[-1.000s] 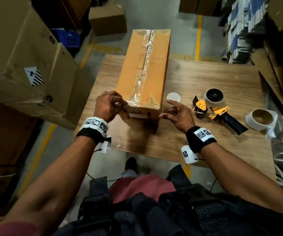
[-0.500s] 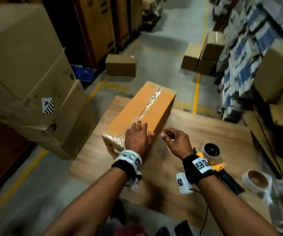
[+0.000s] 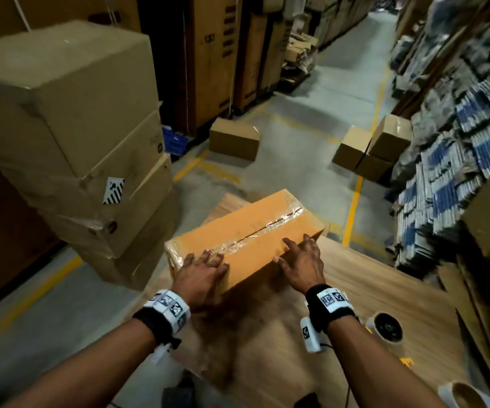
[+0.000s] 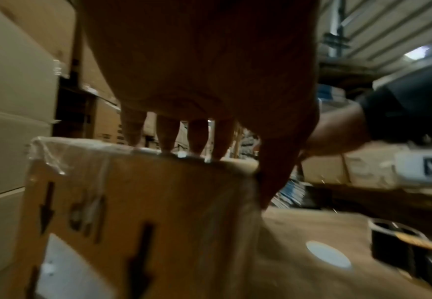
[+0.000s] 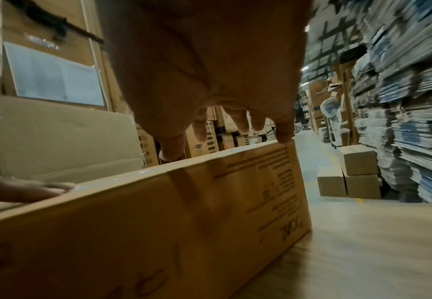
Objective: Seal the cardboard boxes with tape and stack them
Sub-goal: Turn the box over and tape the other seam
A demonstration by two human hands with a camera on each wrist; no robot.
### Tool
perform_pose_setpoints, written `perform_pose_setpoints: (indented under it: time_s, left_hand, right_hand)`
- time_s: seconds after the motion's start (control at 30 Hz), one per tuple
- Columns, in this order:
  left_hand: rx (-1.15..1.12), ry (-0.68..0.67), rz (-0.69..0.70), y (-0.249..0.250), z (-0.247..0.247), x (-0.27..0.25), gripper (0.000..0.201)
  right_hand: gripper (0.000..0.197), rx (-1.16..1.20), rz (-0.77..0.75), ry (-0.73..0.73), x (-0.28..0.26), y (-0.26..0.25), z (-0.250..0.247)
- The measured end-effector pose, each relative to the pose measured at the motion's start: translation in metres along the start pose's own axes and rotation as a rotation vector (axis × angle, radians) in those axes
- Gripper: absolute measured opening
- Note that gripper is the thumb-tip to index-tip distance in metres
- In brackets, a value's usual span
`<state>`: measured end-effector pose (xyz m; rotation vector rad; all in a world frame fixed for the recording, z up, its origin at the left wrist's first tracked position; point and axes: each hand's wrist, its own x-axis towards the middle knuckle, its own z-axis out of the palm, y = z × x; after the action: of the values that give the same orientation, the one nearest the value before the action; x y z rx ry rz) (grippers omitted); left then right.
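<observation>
Here, the taped cardboard box lies on the wooden table, directly under both hands. The left hand rests flat on the near end of the box top, fingers straight and spread, fingertips on the clear tape that runs along the centre seam; the thumb hangs down over the near right edge of the box. The right hand rests flat further along the same top face, toward the far end, fingers extended and slightly spread, with the fingertips at the right-hand top edge. Neither hand curls round the box; both lie open against it.

The box is long and narrow, orange-brown, and set at an angle to the table edge, its far end pointing away from the hands and to the right. The flaps are closed. The tape strip is wrinkled and glossy and wraps over the near end, where it folds down onto the end face. That end face carries black arrows and blurred lettering in the left wrist view. The long side face below the right hand carries blocks of small printed text, too blurred to read.

To the right of the right wrist, a tape roll stands on the table. Beyond the hands, three small cardboard boxes sit stacked on the floor.
</observation>
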<state>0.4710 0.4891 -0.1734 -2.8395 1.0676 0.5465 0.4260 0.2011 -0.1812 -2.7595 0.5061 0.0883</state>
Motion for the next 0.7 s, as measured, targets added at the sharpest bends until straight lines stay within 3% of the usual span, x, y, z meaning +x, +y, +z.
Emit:
perform_pose_setpoints:
  time_s: [0.2, 0.3, 0.37, 0.47, 0.6, 0.7]
  left_hand:
    - [-0.055, -0.047, -0.027, -0.115, -0.006, -0.001, 0.066]
    - [0.042, 0.035, -0.052, -0.144, -0.014, 0.001, 0.063]
    - [0.064, 0.114, -0.055, -0.140, -0.020, 0.008, 0.061]
    - [-0.131, 0.247, -0.026, -0.119, -0.021, 0.023, 0.050]
    - [-0.234, 0.248, -0.006, -0.049, 0.007, 0.044, 0.053]
    - [-0.455, 0.220, 0.014, -0.005, 0.022, 0.053, 0.069]
  right_hand:
    - [0.079, -0.057, 0.096, -0.064, 0.021, -0.007, 0.000]
    - [0.073, -0.032, 0.074, -0.150, 0.009, -0.014, 0.002]
    - [0.063, -0.128, 0.070, -0.071, -0.010, -0.021, 0.006]
    - [0.054, -0.247, 0.085, -0.019, -0.052, -0.036, 0.013]
    - [0.053, -0.341, 0.196, -0.053, -0.105, -0.051, 0.010]
    - [0.051, -0.419, 0.213, -0.131, -0.145, -0.065, 0.002]
